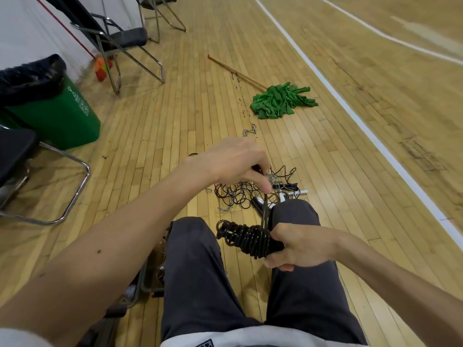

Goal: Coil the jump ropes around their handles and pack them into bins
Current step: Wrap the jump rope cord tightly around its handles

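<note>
The black jump rope [246, 237] sits above our lap, between the knees, already wound in many tight turns into a thick bundle. The right hand [298, 247] grips the near end of that bundle, fingers curled fully round it (the handles themselves are hidden under the coils and the fist). From the bundle one free strand [264, 214] rises straight up to the left hand [233, 159], which pinches it between thumb and forefinger, the other fingers folded in; the strand looks taut between the two hands.

Just beyond the knees we see a loose tangle of more ropes [238, 195] lying on the wooden floor [150, 121], dark and grey cords looped over each other, with a few white handles [298, 192] at its right edge, partly hidden behind the right knee [293, 214].

Farther out a green mop [280, 100] lies flat on the floor. A white line [350, 116] runs along the boards to its right. At the left stands a green bin [55, 113] lined with a black bag, with a folding chair [120, 38] behind it by the wall.
</note>
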The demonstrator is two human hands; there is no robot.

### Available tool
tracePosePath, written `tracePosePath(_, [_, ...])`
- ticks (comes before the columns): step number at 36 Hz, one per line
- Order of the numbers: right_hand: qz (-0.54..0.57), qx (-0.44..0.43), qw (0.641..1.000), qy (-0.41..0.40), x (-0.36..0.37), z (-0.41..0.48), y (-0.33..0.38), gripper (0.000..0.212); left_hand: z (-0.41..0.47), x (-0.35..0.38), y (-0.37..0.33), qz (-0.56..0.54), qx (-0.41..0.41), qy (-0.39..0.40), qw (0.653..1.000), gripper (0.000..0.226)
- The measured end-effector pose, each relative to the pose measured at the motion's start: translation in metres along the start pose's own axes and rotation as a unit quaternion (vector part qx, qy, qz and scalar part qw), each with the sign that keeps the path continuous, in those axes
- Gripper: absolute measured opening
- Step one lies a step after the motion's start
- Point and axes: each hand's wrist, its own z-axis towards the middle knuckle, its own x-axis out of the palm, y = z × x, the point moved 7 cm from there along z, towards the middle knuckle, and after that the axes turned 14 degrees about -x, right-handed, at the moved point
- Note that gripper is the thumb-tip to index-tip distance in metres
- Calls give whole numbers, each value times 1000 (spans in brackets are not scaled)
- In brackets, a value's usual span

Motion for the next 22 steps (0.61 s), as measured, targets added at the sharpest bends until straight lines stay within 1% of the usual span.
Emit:
tracePosePath(3, [2, -26, 1000, -4, 2, -4, 9, 34, -1, 11, 15, -65, -40, 42, 996, 38])
tracePosePath(6, [27, -78, 997, -11, 2, -6, 23, 36, -2, 24, 25, -154, -65, 64, 984, 43])
tracePosePath(9, [75, -124, 989, -20, 0, -11, 34, 43, -4, 36, 34, -255, -82, 69, 961, 51])
tracePosePath(12, [136, -159, 978, -26, 0, -13, 38, 47, -9, 47, 35, -347, -93, 88, 929, 48])
tracePosePath(14, [176, -177, 968, -35, -1, -13, 40, 47, -11, 56, 34, -385, -111, 84, 912, 45])
tracePosePath(16, [207, -193, 957, -58, -6, -14, 41, 45, -13, 78, 40, -389, -134, 74, 909, 39])
tracePosePath(18, [251, -210, 941, -89, -14, -15, 42, 36, -14, 104, 44, -400, -161, 78, 899, 28])
tracePosePath(19, [276, -218, 931, -99, -18, -15, 42, 31, -14, 119, 50, -414, -184, 82, 888, 30])
tracePosePath(20, [301, -225, 920, -107, -21, -14, 42, 28, -18, 126, 51, -423, -224, 90, 873, 35])
tracePosePath(21, [330, -227, 909, -115, -24, -12, 40, 26, -23, 127, 44, -454, -232, 95, 855, 37])
tracePosePath(22, [365, -224, 895, -124, -26, -10, 37, 24, -27, 124, 34, -501, -201, 88, 837, 39])
